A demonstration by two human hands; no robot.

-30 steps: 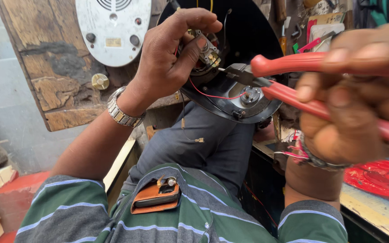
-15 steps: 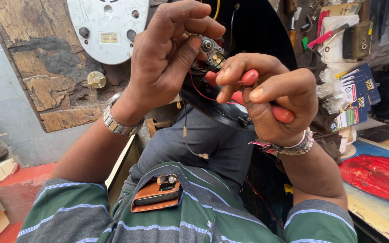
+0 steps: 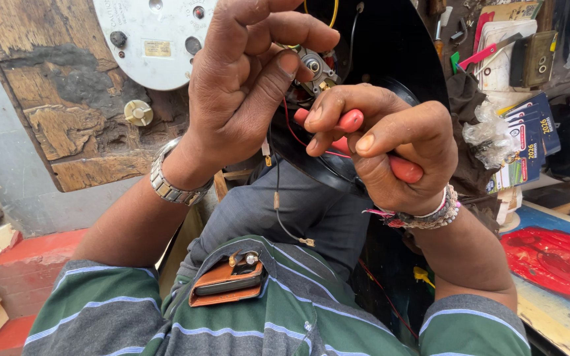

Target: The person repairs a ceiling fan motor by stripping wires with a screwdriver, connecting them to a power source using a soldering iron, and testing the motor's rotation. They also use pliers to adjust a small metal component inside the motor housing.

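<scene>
Green-grey striped sleeves, steel watch, beaded bracelet.

- we are in a small repair workshop, crowded and well worn.
- we see a scuffed, peeling wooden board with a white round panel of knobs and sockets mounted on it.
- at the right, a cluttered shelf holds hand tools, small boxes and plastic bags.
- a paint-stained workbench stands beside a red-painted brick step.
</scene>
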